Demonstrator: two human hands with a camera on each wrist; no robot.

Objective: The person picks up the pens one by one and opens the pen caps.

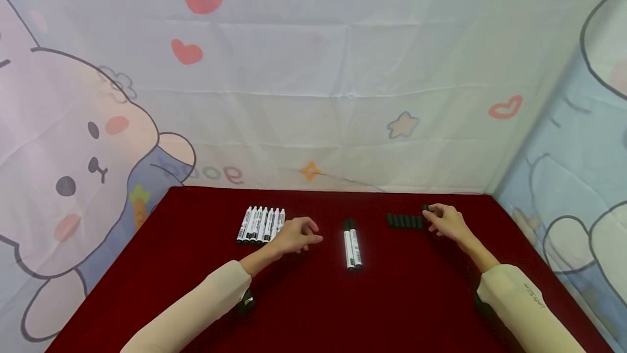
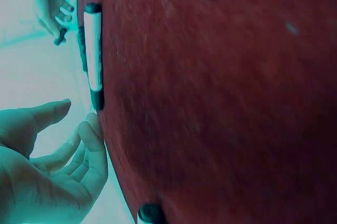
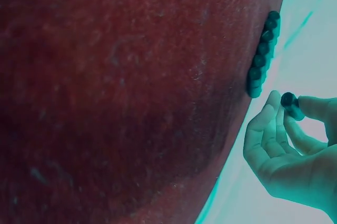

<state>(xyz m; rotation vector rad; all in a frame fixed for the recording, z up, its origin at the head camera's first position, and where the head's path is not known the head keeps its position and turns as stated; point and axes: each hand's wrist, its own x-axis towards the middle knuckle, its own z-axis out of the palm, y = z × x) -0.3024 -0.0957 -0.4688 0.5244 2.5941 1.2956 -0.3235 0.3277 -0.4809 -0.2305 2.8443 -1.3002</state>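
Observation:
My right hand [image 1: 448,223] pinches a black marker cap [image 3: 292,106] between thumb and fingertip, raised off the table. Just left of it, a row of several loose black caps [image 1: 404,221] lies side by side; the right wrist view shows these caps [image 3: 262,58] too. My left hand [image 1: 295,235] hovers with relaxed fingers and holds nothing. Beside it is a row of several white uncapped markers [image 1: 258,225], nibs pointing away, partly covered by this hand. Between both hands lie two white markers [image 1: 349,249] with black caps on their far ends.
Dark red cloth [image 1: 382,298] covers the table. A dark object [image 1: 246,303] is partly hidden under the left sleeve [image 1: 206,298]. Printed curtains [image 1: 343,70] hang behind the table and at its sides. A black marker end [image 2: 151,213] shows low in the left wrist view.

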